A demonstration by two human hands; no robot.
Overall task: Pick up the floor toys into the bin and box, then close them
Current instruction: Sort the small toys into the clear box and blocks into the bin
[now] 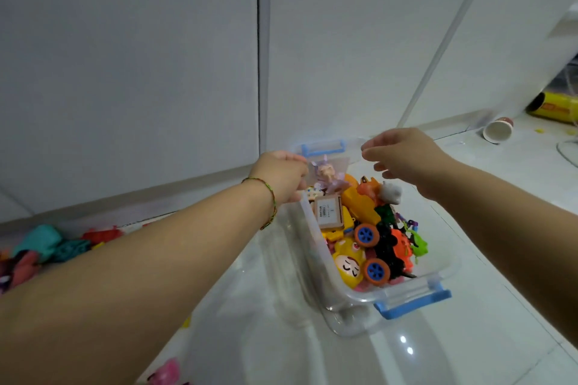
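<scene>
Left hand [281,176] is pinching a doll [328,173] over the box [413,302] (lidless); right hand [406,162] is hovering slack; nine-o'clock toys [40,244] are waiting.

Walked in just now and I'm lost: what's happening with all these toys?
A person is tidying toys into a clear bin on the floor. The left hand pinches a packaged doll figure over the bin's far end, while the right hand hovers open beside it, holding nothing. The bin is well filled and has no lid on. More loose toys lie on the floor to the left.
</scene>
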